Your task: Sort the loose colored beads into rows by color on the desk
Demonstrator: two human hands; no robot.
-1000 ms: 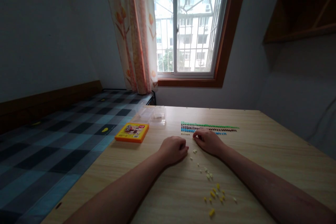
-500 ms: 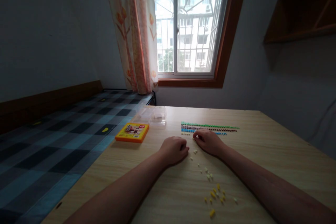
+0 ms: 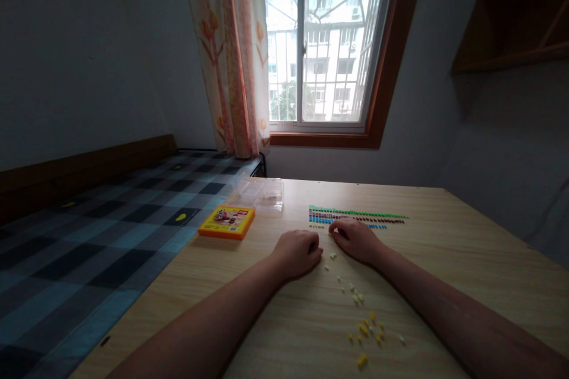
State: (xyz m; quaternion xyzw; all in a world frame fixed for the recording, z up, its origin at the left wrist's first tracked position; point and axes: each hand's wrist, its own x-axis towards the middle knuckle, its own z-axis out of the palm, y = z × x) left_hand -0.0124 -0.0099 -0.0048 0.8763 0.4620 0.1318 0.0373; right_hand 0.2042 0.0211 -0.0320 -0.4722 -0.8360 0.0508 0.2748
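My right hand (image 3: 356, 240) rests on the table with thumb and forefinger pinched around a tiny pale brick (image 3: 329, 231), right of a short row of tan bricks (image 3: 316, 227). Behind it run long rows of small blue bricks (image 3: 316, 219), brown bricks (image 3: 391, 221) and green bricks (image 3: 377, 214); the hand covers part of them. To the left, my left hand (image 3: 297, 253) lies with its fingers curled in, and whatever they may hold is hidden. Loose cream bricks (image 3: 357, 297) are scattered between my forearms, with yellow bricks (image 3: 363, 328) closer to me.
An orange and yellow box (image 3: 226, 223) lies at the table's left side. Behind it is a clear plastic tray (image 3: 270, 192). A bed with a checked cover (image 3: 133, 219) adjoins the wooden table (image 3: 444, 237) on the left. A window (image 3: 333, 59) and curtain (image 3: 240, 71) are beyond.
The view has shifted very slightly, so everything sits a little further right. Both hands stay almost in place; the pale brick at my right fingertips shows more clearly.
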